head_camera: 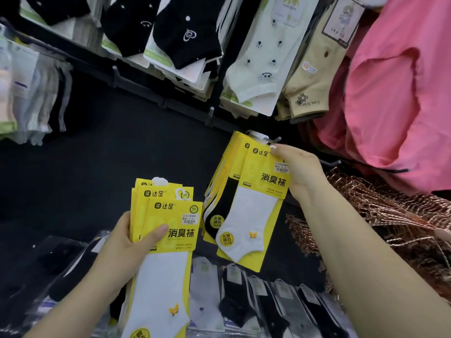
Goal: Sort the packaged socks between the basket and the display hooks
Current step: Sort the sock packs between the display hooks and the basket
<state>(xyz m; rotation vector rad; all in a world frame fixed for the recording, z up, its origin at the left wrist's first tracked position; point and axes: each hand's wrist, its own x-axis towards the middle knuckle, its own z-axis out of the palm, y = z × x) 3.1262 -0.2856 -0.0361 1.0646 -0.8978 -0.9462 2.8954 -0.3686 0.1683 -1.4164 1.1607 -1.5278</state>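
Note:
My left hand [133,240] grips a stack of yellow sock packs [166,242] with white socks, thumb across the front card. My right hand [296,170] pinches the top right corner of another yellow pack [253,211], a white sock with a small butterfly, at the metal display hook [274,139]. Several more yellow packs [220,191] hang behind it on that hook, one with a black sock. No basket is in view.
Black, cream and beige sock packs [188,37] hang on hooks above. An empty hook [211,113] juts out at centre. Clear-bagged black and white socks [246,296] stand in a row below. Pink garments [395,93] and rose-gold hangers [380,206] crowd the right.

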